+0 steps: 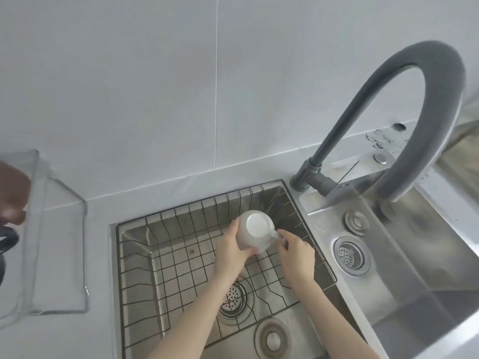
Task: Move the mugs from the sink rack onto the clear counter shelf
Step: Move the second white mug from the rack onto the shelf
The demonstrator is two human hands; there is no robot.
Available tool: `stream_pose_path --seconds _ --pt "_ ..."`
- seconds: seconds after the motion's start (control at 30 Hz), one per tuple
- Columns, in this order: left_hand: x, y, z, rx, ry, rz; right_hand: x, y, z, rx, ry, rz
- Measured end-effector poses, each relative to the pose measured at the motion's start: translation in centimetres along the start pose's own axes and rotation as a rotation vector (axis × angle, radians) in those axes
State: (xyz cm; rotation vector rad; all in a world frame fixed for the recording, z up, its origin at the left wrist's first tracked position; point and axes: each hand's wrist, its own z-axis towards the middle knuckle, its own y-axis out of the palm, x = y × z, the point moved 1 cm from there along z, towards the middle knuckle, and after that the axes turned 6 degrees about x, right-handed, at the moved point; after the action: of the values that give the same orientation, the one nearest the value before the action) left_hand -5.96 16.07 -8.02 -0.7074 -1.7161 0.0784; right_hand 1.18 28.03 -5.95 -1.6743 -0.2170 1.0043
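A white mug [255,230] is upside down, base facing me, over the black wire sink rack [166,257] in the left sink basin. My left hand [230,255] wraps the mug's left side. My right hand [295,255] pinches its handle on the right. The clear counter shelf [59,244] stands on the grey counter at the far left. A brown mug [11,195] and a dark mug [6,242] sit on that shelf at the frame's left edge, partly cut off.
A tall grey gooseneck faucet [404,104] arches over the right steel basin [414,268]. The sink drain [233,296] shows under the rack. A white tiled wall rises behind. Grey counter [98,281] lies between shelf and sink.
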Motion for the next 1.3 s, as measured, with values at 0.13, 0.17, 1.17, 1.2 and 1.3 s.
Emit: stream_pose_path --seconds 0.13,0.17,1.17,1.2,1.3 --pt "-0.1 -1.3 -0.6 0.021 -0.024 0.041 -0.6 -0.7 0.6 -0.036 -0.061 0.007" --pt "0.1 -1.7 -0.8 0.020 -0.032 0.054 -0.9 -1.1 0.6 -0.047 -0.083 -0.003" --pt "-2.8 -48.9 -20.7 0.611 0.115 -0.067 -40.7 0.4 -23.2 -0.108 -0.927 0.539" --pt "-3.6 -49.5 -20.5 0.607 0.102 -0.059 -41.1 1.4 -23.6 -0.111 -0.925 0.529" --pt "-5.9 -50.7 -20.0 0.571 0.072 -0.067 -41.6 4.0 -24.6 -0.109 -0.908 0.507"
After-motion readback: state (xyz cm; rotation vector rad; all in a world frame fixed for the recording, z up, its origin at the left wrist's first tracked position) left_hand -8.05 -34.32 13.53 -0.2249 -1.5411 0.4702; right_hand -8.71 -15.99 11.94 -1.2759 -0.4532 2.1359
